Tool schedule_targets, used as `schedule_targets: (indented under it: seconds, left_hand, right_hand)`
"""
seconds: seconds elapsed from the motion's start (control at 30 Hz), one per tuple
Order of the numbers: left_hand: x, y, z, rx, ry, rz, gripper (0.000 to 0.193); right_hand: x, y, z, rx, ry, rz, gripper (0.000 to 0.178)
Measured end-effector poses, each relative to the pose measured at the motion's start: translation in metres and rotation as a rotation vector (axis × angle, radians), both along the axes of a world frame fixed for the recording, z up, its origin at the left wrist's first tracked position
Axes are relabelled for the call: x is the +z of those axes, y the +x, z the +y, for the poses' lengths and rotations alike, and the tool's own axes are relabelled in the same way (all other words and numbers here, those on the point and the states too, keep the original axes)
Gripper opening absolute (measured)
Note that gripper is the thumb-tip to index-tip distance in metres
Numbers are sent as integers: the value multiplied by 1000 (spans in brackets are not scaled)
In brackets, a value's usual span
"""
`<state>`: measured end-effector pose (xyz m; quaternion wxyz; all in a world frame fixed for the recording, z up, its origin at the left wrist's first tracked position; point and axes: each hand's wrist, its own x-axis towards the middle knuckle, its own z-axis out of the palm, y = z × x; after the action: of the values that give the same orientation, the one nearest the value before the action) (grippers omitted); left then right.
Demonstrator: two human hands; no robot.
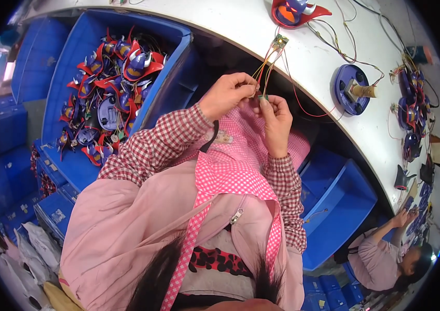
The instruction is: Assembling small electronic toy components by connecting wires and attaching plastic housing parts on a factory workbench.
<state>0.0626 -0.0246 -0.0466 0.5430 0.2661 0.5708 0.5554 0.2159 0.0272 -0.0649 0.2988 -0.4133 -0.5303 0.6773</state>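
Observation:
Above my lap, at the table's edge, my left hand [229, 96] pinches thin coloured wires [262, 72]. Close beside it, my right hand [275, 123] is closed on a small green part [263, 97] where those wires end; its exact kind is too small to tell. The wires run up to a small circuit board [280, 41] lying on the white table [303, 67]. Just beyond that board sits a purple and red toy head [293, 11] with pale horns. A red wire also drops from the board and curves along the table's edge.
A blue bin [57, 140] on my left holds many horned toy heads [139, 65]. Right of my hands, a purple disc [352, 89] with a tan cylinder lies on the table. More toy parts [412, 114] line its far right. Another blue bin [342, 210] and a co-worker [380, 259] are lower right.

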Motion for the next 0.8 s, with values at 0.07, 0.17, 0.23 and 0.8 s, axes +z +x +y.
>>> schedule_targets:
  seconds: [0.07, 0.17, 0.23, 0.8]
  left_hand:
    - [4, -1, 1, -27, -36, -76, 16]
    - [10, 1, 2, -98, -21, -276, 18]
    - [17, 6, 1, -84, -29, -323, 18]
    - [36, 5, 11, -178, -64, -296, 14]
  right_hand:
    - [-2, -1, -1, -19, 44, 11, 18]
    - [2, -1, -2, -118, 876, -278, 15]
    - [3, -1, -1, -115, 946, -287, 16]
    - [34, 21, 2, 65, 549, -11, 20]
